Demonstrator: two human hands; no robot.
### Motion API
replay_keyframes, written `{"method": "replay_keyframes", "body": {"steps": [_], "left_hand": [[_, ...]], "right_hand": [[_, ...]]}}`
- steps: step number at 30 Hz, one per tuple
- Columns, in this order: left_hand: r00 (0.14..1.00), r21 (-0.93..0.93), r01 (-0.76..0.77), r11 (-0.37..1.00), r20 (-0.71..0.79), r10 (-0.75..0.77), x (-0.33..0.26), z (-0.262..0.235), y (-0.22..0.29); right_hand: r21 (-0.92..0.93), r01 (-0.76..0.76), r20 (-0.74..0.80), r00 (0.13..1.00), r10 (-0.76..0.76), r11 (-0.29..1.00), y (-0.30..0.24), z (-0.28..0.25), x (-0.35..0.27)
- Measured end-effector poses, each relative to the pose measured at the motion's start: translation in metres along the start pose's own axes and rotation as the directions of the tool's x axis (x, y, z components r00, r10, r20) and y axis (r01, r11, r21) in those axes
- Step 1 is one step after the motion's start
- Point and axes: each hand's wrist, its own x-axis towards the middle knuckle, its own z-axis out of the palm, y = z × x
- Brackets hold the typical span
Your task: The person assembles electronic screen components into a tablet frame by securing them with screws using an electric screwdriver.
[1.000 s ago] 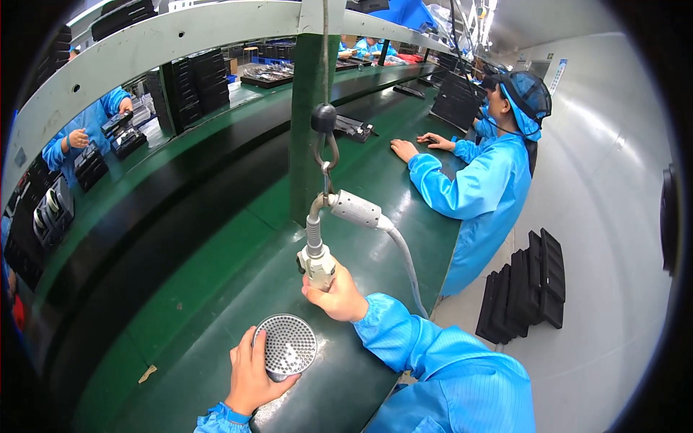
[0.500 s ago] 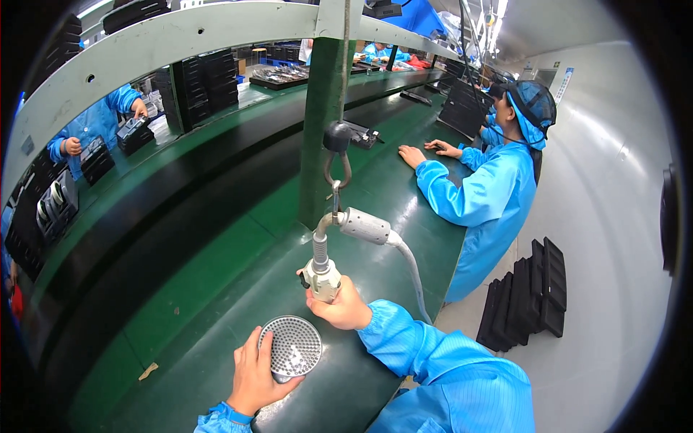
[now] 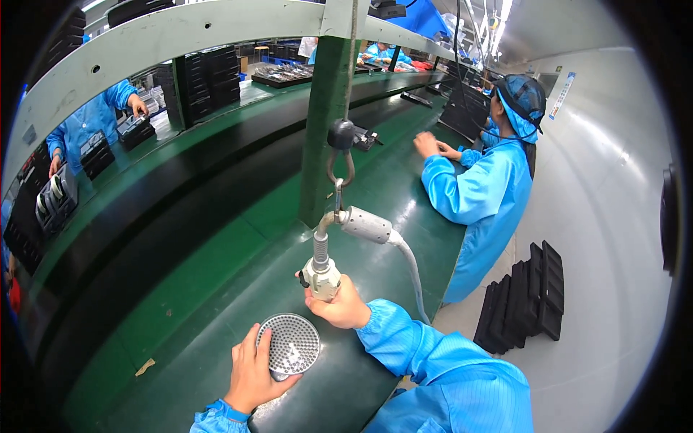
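My left hand (image 3: pixel 253 372) curves round the near left side of a round silver dish (image 3: pixel 290 345), with the thumb and fingers at its rim. The dish's top is covered in rows of small holes, and it stands on the green bench. Up and to the right of it, my right hand (image 3: pixel 343 303) is wrapped round the off-white body of a hanging power screwdriver (image 3: pixel 320 278). A grey metal fitting (image 3: pixel 367 225) with a hose joins the tool's top, hung by a hook from a cable. The tool's lower end is hidden by my hand.
A green post (image 3: pixel 317 159) rises beyond the tool. On the right, a co-worker (image 3: pixel 480 173) in blue sits at the same bench (image 3: pixel 361 368). Stacked black trays (image 3: pixel 520 303) stand on the floor. Left of the bench runs a dark conveyor belt (image 3: pixel 180 187); another person (image 3: pixel 94 130) handles trays across it.
The co-worker's hands have shifted, the near one raised off the bench. The whole view has moved slightly. My two hands keep their holds on the dish and the screwdriver.
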Motion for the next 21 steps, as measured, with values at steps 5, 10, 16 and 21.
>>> {"method": "replay_keyframes", "body": {"steps": [5,10,16,21], "left_hand": [[1.000,0.000,-0.006,1.000,0.001,0.006,-0.0032,0.0045,0.0074],[1.000,-0.004,-0.009,1.000,-0.001,0.009,-0.0021,0.0043,0.0080],[1.000,-0.005,-0.003,1.000,0.003,0.003,-0.0023,0.0049,0.0073],[1.000,-0.009,0.007,1.000,0.003,-0.007,-0.0011,0.0031,0.0045]], "right_hand": [[0.015,-0.020,0.016,1.000,0.020,1.000,-0.0018,-0.0050,-0.0070],[-0.015,-0.005,0.009,1.000,0.005,1.000,-0.0010,-0.0063,-0.0079],[0.002,0.000,0.022,1.000,0.000,1.000,-0.0007,-0.0075,-0.0075],[-0.012,-0.014,0.007,1.000,0.014,1.000,0.0015,-0.0032,-0.0045]]}}
